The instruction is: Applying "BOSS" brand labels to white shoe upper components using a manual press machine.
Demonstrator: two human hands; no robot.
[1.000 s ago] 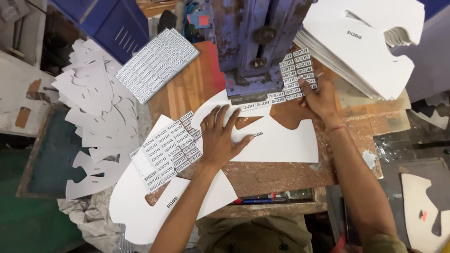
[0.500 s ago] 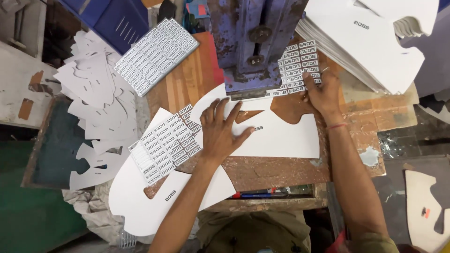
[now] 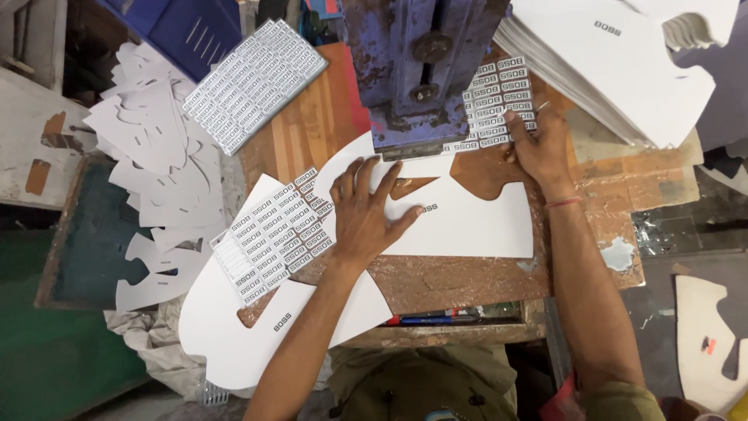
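A white cut-out sheet [image 3: 467, 226] with a small dark printed mark lies flat on the brown bench under a blue metal press [image 3: 421, 70]. My left hand [image 3: 366, 214] presses flat on this sheet with fingers spread. My right hand [image 3: 538, 144] rests at the press's right side, fingers on a sheet of small printed labels [image 3: 499, 97]. Another label sheet [image 3: 273, 234] lies just left of my left hand, on top of a second white cut-out [image 3: 234, 327].
A third label sheet [image 3: 253, 82] lies at the back left. A heap of white cut-outs [image 3: 156, 179] fills the left side. A tall stack of white cut-outs [image 3: 615, 62] sits at the back right. Pens [image 3: 436, 318] lie along the bench's front edge.
My left hand stays pressed on the white sheet. My right hand stays on the label sheet beside the press; the sheet under the press looks slightly shifted.
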